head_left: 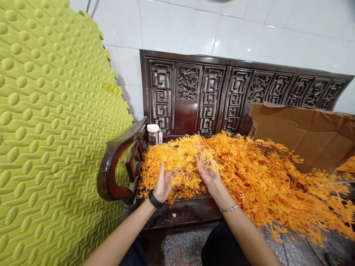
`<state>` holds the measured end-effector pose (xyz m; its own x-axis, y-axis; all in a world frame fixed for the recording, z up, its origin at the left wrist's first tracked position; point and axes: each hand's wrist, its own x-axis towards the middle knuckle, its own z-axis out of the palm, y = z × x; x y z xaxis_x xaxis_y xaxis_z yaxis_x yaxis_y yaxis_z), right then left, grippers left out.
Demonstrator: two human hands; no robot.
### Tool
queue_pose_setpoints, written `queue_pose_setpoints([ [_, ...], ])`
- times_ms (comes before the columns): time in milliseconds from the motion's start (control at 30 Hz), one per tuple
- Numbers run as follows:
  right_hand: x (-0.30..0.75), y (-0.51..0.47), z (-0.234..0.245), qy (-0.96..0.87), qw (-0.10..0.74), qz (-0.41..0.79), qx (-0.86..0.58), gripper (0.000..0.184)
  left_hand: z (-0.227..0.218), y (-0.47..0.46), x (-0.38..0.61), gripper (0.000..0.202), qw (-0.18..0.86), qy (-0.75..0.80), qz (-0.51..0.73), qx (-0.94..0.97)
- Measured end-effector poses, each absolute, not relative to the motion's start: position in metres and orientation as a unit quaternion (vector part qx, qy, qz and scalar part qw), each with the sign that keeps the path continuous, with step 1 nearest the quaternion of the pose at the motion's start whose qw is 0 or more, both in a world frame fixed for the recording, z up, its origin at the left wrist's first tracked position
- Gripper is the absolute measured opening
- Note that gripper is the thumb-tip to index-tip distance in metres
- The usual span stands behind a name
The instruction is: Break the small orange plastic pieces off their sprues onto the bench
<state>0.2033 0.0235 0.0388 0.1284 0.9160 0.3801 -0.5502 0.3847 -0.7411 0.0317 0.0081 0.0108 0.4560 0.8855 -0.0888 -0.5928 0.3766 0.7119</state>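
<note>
A big heap of orange plastic sprigs point(249, 173) covers the seat of a dark carved wooden bench point(194, 92). Both my hands are in the left part of the heap. My left hand point(164, 184), with a black band on its wrist, is palm up with its fingers curled round a clump of orange sprigs point(181, 176). My right hand point(206, 168), with a thin silver bangle on its wrist, has its fingers bent into the same clump. Strands hide most of the fingertips.
A small white-capped jar point(153, 133) stands in the bench's back left corner, by the curved armrest point(116, 159). A green bumpy foam mat point(50, 140) leans at the left. Torn brown cardboard point(305, 129) stands at the right. White tiled wall is behind.
</note>
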Motion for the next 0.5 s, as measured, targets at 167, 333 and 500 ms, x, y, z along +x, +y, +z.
queue_pose_setpoints([
  [167,0.205,0.019,0.05,-0.542,0.739,0.311,-0.252,0.027,0.005,0.017,0.037,0.061,0.74,0.293,0.448,0.407],
  [333,0.203,0.003,0.049,-0.675,0.677,0.114,-0.271,0.03,0.006,0.023,0.036,0.057,0.739,0.358,0.392,0.414],
  [500,0.186,-0.015,0.045,-0.856,0.471,0.001,-0.214,0.037,0.013,0.021,0.029,0.066,0.8,0.176,0.392,0.418],
])
